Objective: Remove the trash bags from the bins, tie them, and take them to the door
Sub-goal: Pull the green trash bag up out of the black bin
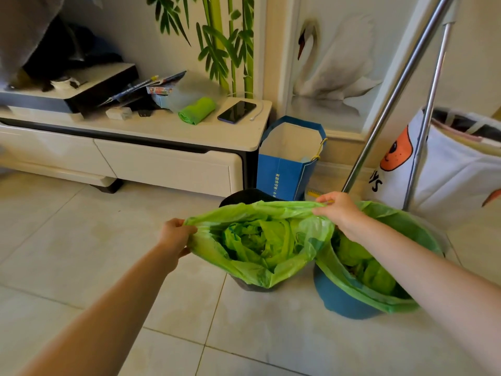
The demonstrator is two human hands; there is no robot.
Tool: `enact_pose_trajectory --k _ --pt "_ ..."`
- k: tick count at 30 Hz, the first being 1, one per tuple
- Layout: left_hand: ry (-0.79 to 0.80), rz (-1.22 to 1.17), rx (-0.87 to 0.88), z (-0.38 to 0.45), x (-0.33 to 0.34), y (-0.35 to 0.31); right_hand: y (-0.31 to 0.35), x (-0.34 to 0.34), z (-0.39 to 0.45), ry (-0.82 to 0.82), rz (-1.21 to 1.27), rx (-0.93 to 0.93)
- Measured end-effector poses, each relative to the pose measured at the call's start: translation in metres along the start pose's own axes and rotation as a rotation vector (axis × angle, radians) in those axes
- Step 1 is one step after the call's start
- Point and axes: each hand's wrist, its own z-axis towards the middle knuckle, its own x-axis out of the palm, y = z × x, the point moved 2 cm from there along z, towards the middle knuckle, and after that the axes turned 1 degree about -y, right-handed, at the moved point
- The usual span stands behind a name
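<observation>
A green trash bag (252, 270) full of crumpled green plastic sits in a dark bin (244, 196) on the tiled floor. My left hand (174, 236) grips the bag's left rim. My right hand (339, 208) pinches the far right rim, and the mouth is stretched wide between them, lifted off the bin's edge. To the right stands a blue bin (339, 302) lined with a second green trash bag (379, 270), which is untouched and folded over its rim.
A low white TV cabinet (168, 164) runs along the wall with a roll of green bags (196, 110) and a phone (236, 111) on top. A blue paper bag (287, 169) stands behind the bins. Metal rack poles (390, 104) and a white laundry bag (455, 172) stand at right.
</observation>
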Motion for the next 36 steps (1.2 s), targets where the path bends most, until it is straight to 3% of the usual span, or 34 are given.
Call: enact_pose_trajectory --k 6,9,13,18,28,36 --pt "0.015 0.094 -0.128 -0.016 -0.016 0.023 -0.028 -0.01 -0.026 0.073 -0.332 0.071" --pt "0.122 0.23 -0.167 -0.025 -0.016 0.03 -0.036 -0.011 -0.039 0.143 -0.421 0.186" --pt "0.252 0.456 -0.146 -0.031 -0.013 0.023 -0.029 -0.015 -0.044 0.086 -0.446 0.191" --pt "0.106 0.361 -0.005 -0.025 -0.015 -0.007 -0.01 -0.026 -0.043 0.055 -0.579 0.094" --pt "-0.007 0.317 0.235 -0.021 0.004 -0.071 0.059 -0.037 -0.022 -0.093 -0.208 -0.096" --pt "0.022 0.01 0.355 -0.039 0.027 -0.123 0.102 -0.047 -0.029 -0.225 0.226 -0.283"
